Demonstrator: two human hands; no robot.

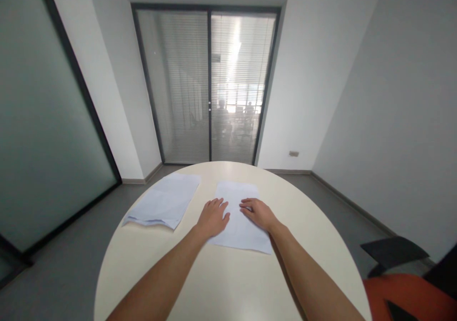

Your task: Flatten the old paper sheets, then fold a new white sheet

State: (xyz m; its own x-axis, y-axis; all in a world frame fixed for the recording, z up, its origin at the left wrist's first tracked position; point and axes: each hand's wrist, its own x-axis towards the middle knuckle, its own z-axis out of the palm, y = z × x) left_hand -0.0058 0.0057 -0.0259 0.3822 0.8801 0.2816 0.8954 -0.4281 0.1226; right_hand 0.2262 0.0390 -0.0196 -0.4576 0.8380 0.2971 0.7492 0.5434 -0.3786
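Both our hands, left hand [213,217] and right hand [257,213], lay flat, fingers spread, grasping nothing, on a paper sheet [238,228] atop the round cream table [221,283]; paper stack [164,201] left, blinded glass doors [209,85] behind.

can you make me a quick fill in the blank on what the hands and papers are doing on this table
1. Both hands, left hand and right hand, lie flat on a sheet of ____.
2. The round table is ____ in shape.
3. The stack of papers lies to the ____ of the left hand.

Missing words: paper; round; left
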